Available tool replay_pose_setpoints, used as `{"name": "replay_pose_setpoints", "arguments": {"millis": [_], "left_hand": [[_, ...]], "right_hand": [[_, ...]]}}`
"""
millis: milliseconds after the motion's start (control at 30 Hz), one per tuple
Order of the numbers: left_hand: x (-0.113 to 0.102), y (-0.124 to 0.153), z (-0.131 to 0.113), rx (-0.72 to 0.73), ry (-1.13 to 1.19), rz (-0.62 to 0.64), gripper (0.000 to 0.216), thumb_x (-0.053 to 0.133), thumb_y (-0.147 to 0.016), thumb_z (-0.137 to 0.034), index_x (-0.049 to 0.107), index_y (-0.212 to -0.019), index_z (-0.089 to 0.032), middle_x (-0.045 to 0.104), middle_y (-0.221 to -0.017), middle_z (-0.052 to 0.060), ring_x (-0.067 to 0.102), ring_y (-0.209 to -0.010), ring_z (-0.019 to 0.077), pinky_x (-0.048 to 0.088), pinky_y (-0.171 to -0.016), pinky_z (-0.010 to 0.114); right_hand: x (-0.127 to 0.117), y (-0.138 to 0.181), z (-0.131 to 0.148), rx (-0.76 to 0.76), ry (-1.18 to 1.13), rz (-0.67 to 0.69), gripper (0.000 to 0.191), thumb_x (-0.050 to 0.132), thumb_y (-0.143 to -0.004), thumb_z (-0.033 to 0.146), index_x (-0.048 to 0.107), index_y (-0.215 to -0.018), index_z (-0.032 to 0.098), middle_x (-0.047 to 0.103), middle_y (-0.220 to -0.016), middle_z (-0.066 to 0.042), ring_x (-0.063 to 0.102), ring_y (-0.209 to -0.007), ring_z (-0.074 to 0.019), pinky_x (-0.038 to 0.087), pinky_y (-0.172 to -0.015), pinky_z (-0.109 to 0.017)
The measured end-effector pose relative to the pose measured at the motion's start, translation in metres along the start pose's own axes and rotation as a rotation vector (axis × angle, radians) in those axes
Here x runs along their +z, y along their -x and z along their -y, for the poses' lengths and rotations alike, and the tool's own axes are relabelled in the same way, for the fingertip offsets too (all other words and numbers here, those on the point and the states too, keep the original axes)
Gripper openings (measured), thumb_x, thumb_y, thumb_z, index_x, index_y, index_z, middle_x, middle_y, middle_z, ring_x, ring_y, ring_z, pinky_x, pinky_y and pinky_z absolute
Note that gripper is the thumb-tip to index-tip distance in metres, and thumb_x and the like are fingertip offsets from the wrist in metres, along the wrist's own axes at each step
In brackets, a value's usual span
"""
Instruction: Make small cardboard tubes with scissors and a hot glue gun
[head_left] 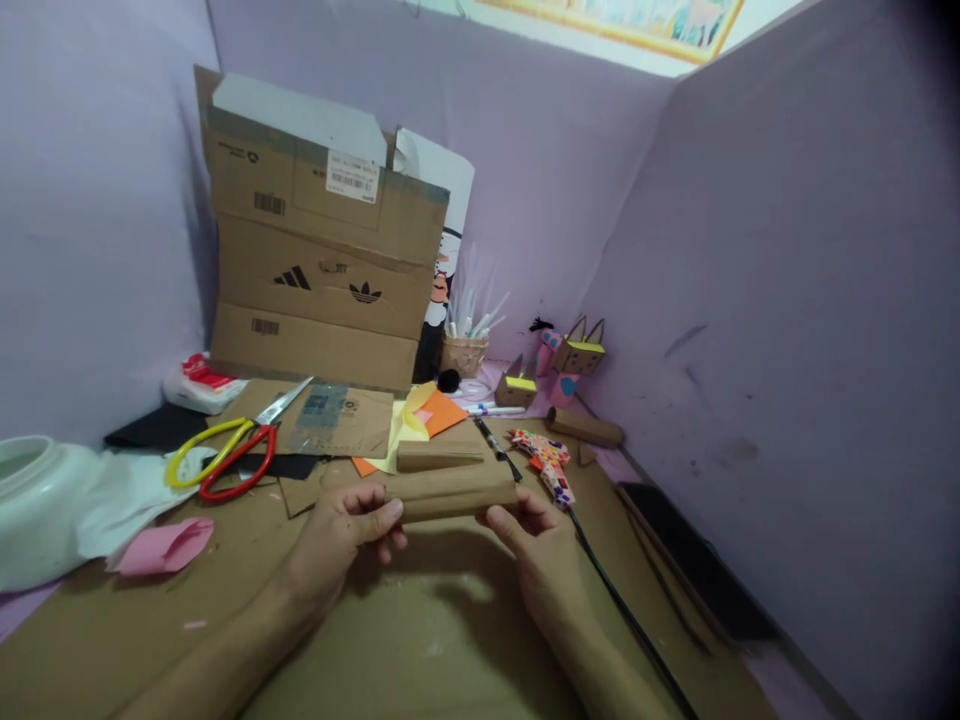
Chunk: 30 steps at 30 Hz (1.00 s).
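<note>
Both my hands hold a rolled brown cardboard tube (454,495) level above the cardboard-covered table (420,620). My left hand (341,535) grips its left end, fingers curled round it. My right hand (529,530) pinches its right end. Just behind the tube lies a second, folded cardboard piece (439,455). Scissors (232,450) with yellow and red handles lie to the left of my left hand.
Flattened cardboard boxes (315,260) lean on the back wall. Orange and yellow paper (420,415), a basket of pens (463,350), small cardboard figures (577,355), a patterned paper shape (547,460), another tube (585,428), a black cable (615,600), pink paper (161,545) and a white container (37,500) surround the spot.
</note>
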<state>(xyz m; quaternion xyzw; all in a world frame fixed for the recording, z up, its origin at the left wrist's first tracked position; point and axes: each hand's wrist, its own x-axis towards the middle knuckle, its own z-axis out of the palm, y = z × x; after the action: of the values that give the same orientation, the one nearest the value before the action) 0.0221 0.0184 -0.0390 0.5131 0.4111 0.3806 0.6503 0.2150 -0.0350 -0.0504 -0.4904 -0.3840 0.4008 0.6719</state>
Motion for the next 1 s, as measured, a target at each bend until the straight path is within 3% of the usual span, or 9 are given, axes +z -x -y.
{"name": "replay_pose_setpoints", "arguments": {"millis": [100,233,333,400,500,600,767,900,1000], "left_hand": [[0.002,0.0,0.001,-0.062,0.007,-0.011,0.036,0.071,-0.06,-0.045,0.051,-0.055,-0.015,0.06,-0.044,0.001,0.044,-0.035,0.0057,0.03,-0.038,0.016],[0.007,0.003,-0.001,0.003,-0.089,-0.081,0.038,0.07,-0.059,-0.045,0.047,-0.051,-0.017,0.056,-0.038,-0.001,0.042,-0.032,0.0059,0.029,-0.035,0.016],[0.008,0.003,-0.001,0.02,-0.084,-0.104,0.038,0.069,-0.06,-0.046,0.046,-0.051,-0.017,0.054,-0.036,-0.001,0.039,-0.031,0.0053,0.028,-0.033,0.015],[0.006,0.0,0.0,-0.015,-0.027,-0.09,0.039,0.07,-0.059,-0.048,0.047,-0.052,-0.017,0.052,-0.035,-0.003,0.039,-0.031,0.0051,0.027,-0.032,0.014],[0.003,-0.002,0.0,-0.085,0.049,-0.025,0.04,0.071,-0.058,-0.05,0.052,-0.054,-0.015,0.052,-0.037,-0.003,0.037,-0.03,0.0042,0.026,-0.03,0.013],[0.002,-0.001,-0.002,-0.129,0.079,0.056,0.039,0.072,-0.059,-0.049,0.056,-0.056,-0.013,0.057,-0.045,0.0,0.041,-0.033,0.0044,0.03,-0.031,0.014],[0.009,0.005,-0.004,0.025,0.018,0.139,0.03,0.075,-0.059,-0.039,0.067,-0.075,-0.015,0.065,-0.065,0.002,0.052,-0.046,0.0087,0.04,-0.04,0.018],[0.014,0.007,0.0,0.064,-0.182,-0.011,0.026,0.068,-0.063,-0.039,0.063,-0.055,-0.015,0.057,-0.045,0.0,0.043,-0.036,0.0075,0.03,-0.034,0.018],[0.018,0.01,0.0,0.12,-0.257,-0.081,0.027,0.065,-0.063,-0.037,0.062,-0.048,-0.015,0.056,-0.039,0.001,0.044,-0.036,0.0087,0.031,-0.035,0.019]], "right_hand": [[-0.001,0.0,0.002,-0.102,0.039,0.027,0.011,0.074,-0.061,0.026,0.073,-0.07,0.019,0.07,-0.077,-0.003,0.062,-0.076,-0.0186,0.049,-0.071,-0.028],[-0.001,0.003,0.001,-0.094,0.118,-0.075,0.013,0.073,-0.059,0.027,0.067,-0.052,0.017,0.062,-0.052,0.0,0.054,-0.053,-0.0144,0.044,-0.052,-0.025],[0.001,0.005,0.002,-0.04,0.157,-0.09,0.015,0.074,-0.057,0.028,0.067,-0.051,0.017,0.061,-0.047,0.001,0.052,-0.047,-0.0135,0.042,-0.048,-0.024],[0.002,0.005,0.005,-0.045,0.143,-0.02,0.012,0.075,-0.057,0.028,0.071,-0.059,0.017,0.066,-0.057,-0.002,0.059,-0.056,-0.0172,0.047,-0.054,-0.027],[0.001,0.004,0.009,-0.154,0.11,0.131,0.021,0.076,-0.057,0.028,0.075,-0.077,0.02,0.072,-0.088,-0.009,0.063,-0.089,-0.0254,0.049,-0.08,-0.037],[-0.003,0.001,0.01,-0.206,0.145,0.139,0.01,0.073,-0.064,0.027,0.075,-0.071,0.021,0.07,-0.097,-0.011,0.061,-0.098,-0.0273,0.043,-0.091,-0.041],[-0.008,-0.003,0.007,-0.215,0.194,-0.018,0.013,0.069,-0.067,0.028,0.069,-0.057,0.02,0.068,-0.075,-0.004,0.062,-0.079,-0.0238,0.047,-0.074,-0.033],[-0.004,0.001,0.007,-0.215,0.225,-0.023,0.02,0.067,-0.066,0.026,0.062,-0.048,0.018,0.06,-0.059,0.0,0.056,-0.063,-0.0181,0.044,-0.059,-0.027],[-0.002,0.006,0.005,-0.217,0.208,-0.049,0.022,0.067,-0.066,0.026,0.059,-0.047,0.017,0.058,-0.056,0.001,0.053,-0.058,-0.0156,0.041,-0.055,-0.025]]}}
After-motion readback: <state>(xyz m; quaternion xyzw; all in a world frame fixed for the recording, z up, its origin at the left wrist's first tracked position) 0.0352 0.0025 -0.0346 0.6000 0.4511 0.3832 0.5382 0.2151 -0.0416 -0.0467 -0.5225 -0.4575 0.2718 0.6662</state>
